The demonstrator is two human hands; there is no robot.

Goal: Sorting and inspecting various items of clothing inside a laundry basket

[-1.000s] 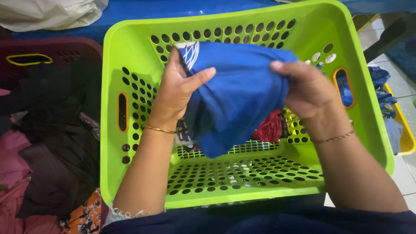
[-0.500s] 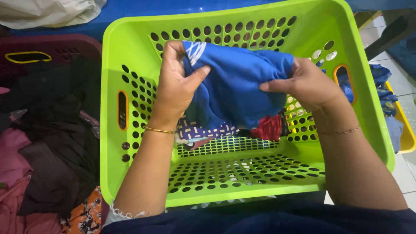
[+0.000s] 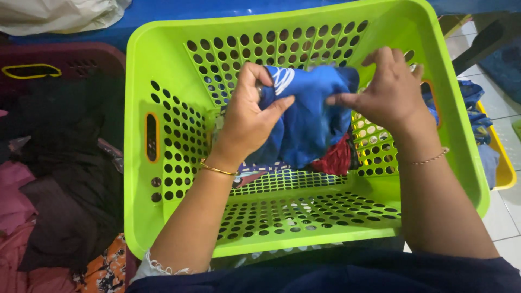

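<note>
A blue garment (image 3: 309, 116) with a white print hangs bunched inside a lime green perforated laundry basket (image 3: 163, 81). My left hand (image 3: 249, 116) grips its left side, thumb pressed into the cloth. On the right side, my right hand (image 3: 388, 89) pinches the cloth near the basket's far wall. Each wrist wears a thin bracelet. Under the blue garment lie a red cloth (image 3: 334, 160) and a patterned piece (image 3: 255, 171) on the basket floor.
Left of the basket stands a maroon basket (image 3: 81, 59) with dark, pink and orange clothes (image 3: 59, 179). A yellow basket (image 3: 502, 163) with blue clothes sits at the right on white floor tiles. A white bag (image 3: 54, 13) lies at the top left.
Both hands have moved the blue garment toward the basket's far wall and bunched it smaller. The red and patterned cloths beneath it have come into view.
</note>
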